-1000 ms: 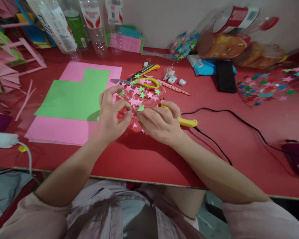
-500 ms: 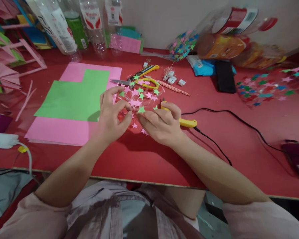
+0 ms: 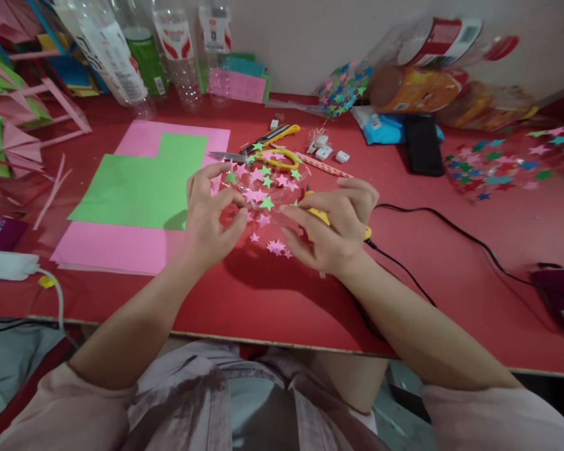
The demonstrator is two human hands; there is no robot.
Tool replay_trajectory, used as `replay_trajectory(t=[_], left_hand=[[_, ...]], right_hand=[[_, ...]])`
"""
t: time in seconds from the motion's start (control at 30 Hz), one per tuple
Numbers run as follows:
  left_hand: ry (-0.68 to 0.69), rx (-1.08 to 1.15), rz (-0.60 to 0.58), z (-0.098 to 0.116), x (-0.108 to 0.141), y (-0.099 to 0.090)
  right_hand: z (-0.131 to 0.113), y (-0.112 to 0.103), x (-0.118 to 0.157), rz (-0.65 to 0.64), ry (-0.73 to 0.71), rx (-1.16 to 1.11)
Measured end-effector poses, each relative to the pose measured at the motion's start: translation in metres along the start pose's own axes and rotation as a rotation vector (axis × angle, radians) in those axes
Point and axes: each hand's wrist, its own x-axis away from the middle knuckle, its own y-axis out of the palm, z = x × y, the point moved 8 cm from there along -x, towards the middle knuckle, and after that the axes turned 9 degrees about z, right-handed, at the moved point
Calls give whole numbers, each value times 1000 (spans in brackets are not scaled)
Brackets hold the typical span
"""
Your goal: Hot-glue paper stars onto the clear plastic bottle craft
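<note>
Pink and green paper stars point(image 3: 267, 181) lie on clear plastic in the middle of the red table. At their left edge my left hand point(image 3: 215, 213) is closed, thumb and forefinger curled together; what it pinches is too small to make out. My right hand point(image 3: 336, 222) hovers at the right side of the stars, thumb and fingers apart, holding nothing I can see. Under it lies a yellow-handled tool point(image 3: 317, 216) with a black cord. Behind the stars rest yellow-handled scissors point(image 3: 286, 158) and a yellow cutter point(image 3: 275, 134).
Green paper point(image 3: 131, 188) lies over pink paper point(image 3: 108, 247) at left. Plastic bottles point(image 3: 176, 50) stand behind. A black phone point(image 3: 423, 145), a blue packet point(image 3: 380, 127) and more stars point(image 3: 493, 166) are at right. A black cord point(image 3: 451, 222) crosses the table.
My right hand has moved right, away from my left hand, and its fingers have spread. More pink stars show between the hands. My left hand stays nearly in place.
</note>
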Motion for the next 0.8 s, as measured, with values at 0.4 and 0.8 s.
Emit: replay_trajectory(t=[0.4, 0.8], left_hand=[[19, 63, 108, 2, -3, -12], [12, 91, 157, -7, -5, -18]], right_hand=[[9, 6, -5, -541, 69, -233], [8, 16, 19, -536, 193, -260]])
